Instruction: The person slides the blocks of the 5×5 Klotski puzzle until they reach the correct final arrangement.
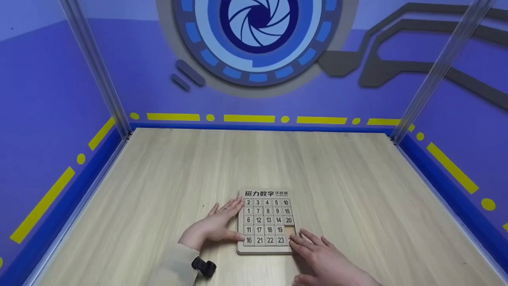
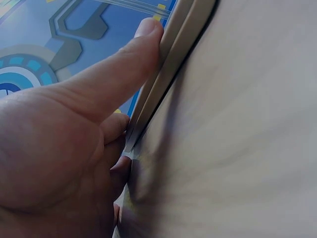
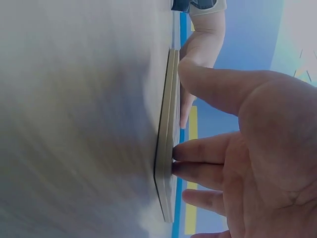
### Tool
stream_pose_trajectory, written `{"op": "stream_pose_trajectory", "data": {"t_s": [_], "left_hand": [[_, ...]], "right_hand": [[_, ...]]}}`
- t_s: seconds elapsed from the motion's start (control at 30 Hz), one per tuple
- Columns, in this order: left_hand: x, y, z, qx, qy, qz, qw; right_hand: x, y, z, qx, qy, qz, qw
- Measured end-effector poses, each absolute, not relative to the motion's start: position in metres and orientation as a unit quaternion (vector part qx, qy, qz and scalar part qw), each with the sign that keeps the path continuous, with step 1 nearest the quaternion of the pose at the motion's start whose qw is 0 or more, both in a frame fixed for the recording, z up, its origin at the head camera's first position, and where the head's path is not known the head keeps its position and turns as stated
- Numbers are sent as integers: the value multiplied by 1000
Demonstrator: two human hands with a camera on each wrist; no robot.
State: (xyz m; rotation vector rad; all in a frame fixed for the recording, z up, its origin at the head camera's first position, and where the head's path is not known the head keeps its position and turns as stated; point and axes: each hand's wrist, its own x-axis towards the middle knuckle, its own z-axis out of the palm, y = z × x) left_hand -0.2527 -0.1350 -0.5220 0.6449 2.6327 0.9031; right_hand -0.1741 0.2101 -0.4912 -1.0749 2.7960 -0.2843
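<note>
Magnetic number slide puzzle [image 1: 264, 250], one, in a pale wood-toned frame [image 1: 240, 224]: we find it lying flat on the light wood-grain table [image 1: 178, 167], at the near middle, between the two hands. Title [image 1: 260, 194] in dark Chinese characters along the far edge. Number tiles [image 1: 269, 220], five rows; we read, from the far side, 2, 3, 4, 5, 10; 1, 7, 8, 9, 15; 6, 12, 13, 14, 20; 11, 17, 18, 19 with a bare cell [image 1: 290, 230] at the right end; 16, 21, 22, 23 and a corner tile [image 1: 289, 243], partly covered, its number not fully legible to us.

Left hand [image 1: 214, 227], one: unclenched, fingertips against the frame's far left side, extended thumb touching its near left side; black wrist strap [image 1: 204, 267] and cream sleeve [image 1: 174, 262] behind.

Right hand [image 1: 323, 258], one: unclenched, fingers outstretched, fingertips touching the puzzle at the corner tile, thumb apart from the frame.

Surround: we note blue wall panels [image 1: 143, 71] with yellow dashes [image 1: 249, 118], a round shutter-blade emblem [image 1: 258, 18] and metal corner posts [image 1: 93, 59]
</note>
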Motion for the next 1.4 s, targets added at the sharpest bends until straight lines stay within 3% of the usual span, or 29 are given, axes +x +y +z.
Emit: {"op": "stream_pose_trajectory", "data": {"t_s": [0.33, 0.63, 1.4], "left_hand": [[-257, -132, -520, 232, 912, 305, 143], [-255, -134, -518, 232, 913, 305, 138], [-252, -135, -521, 227, 912, 310, 143]], "right_hand": [[-197, 210, -490, -312, 940, -132, 33], [-213, 200, -495, -302, 941, -142, 52], [-194, 200, -497, -308, 939, -133, 76]]}}
